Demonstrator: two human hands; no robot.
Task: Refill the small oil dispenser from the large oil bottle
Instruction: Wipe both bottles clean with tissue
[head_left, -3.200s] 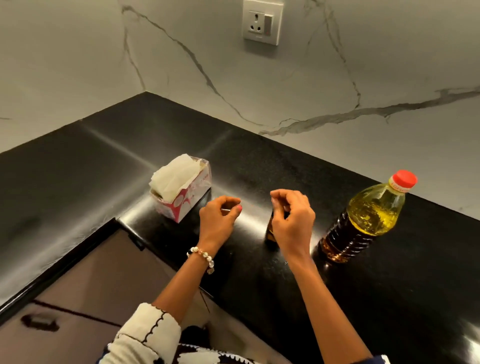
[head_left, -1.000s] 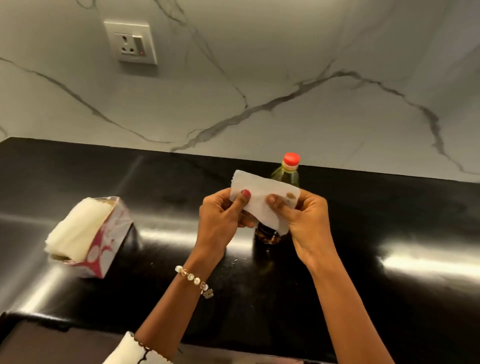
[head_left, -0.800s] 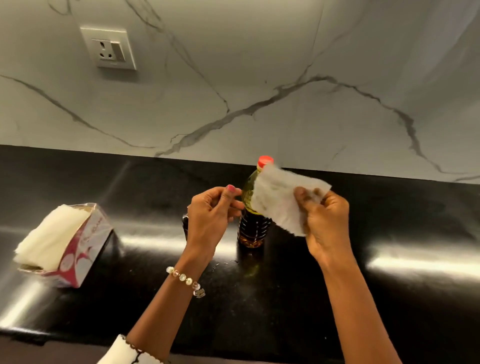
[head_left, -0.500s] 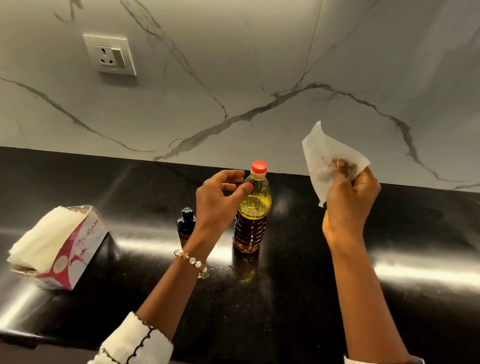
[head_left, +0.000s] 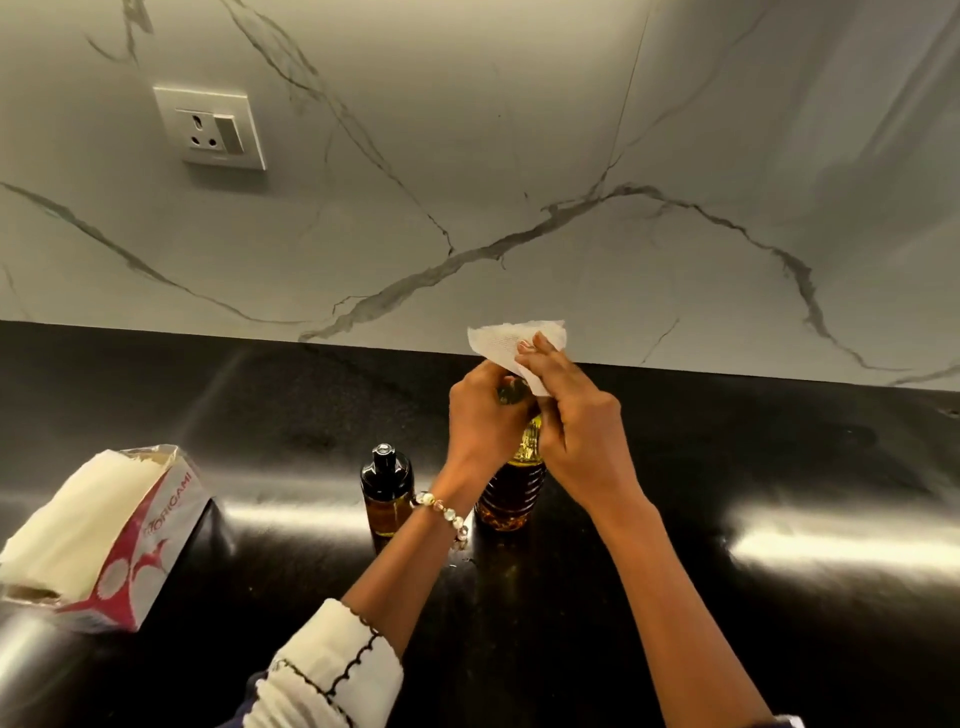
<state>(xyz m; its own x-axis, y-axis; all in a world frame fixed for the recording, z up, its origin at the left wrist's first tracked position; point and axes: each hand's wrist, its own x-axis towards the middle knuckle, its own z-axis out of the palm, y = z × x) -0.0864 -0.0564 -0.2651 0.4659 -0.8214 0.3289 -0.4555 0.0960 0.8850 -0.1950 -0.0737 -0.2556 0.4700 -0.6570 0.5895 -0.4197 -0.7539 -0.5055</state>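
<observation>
The large oil bottle (head_left: 511, 486), clear plastic with yellow oil and a ribbed lower half, stands upright on the black counter (head_left: 727, 623). My left hand (head_left: 480, 410) grips its top, hiding the red cap. My right hand (head_left: 576, 421) holds a white tissue (head_left: 501, 340) against the bottle's neck from the right. The small oil dispenser (head_left: 387, 488), a dark amber bottle with a black pump top, stands just left of the big bottle, behind my left wrist.
A red-and-white tissue box (head_left: 98, 540) lies on the counter at the left. A marble wall with a power socket (head_left: 213, 127) rises behind the counter's back edge.
My right hand came down from the upper right with the tissue to the bottle's neck. My left hand, which hovered beside the cap, now grips the bottle's top.
</observation>
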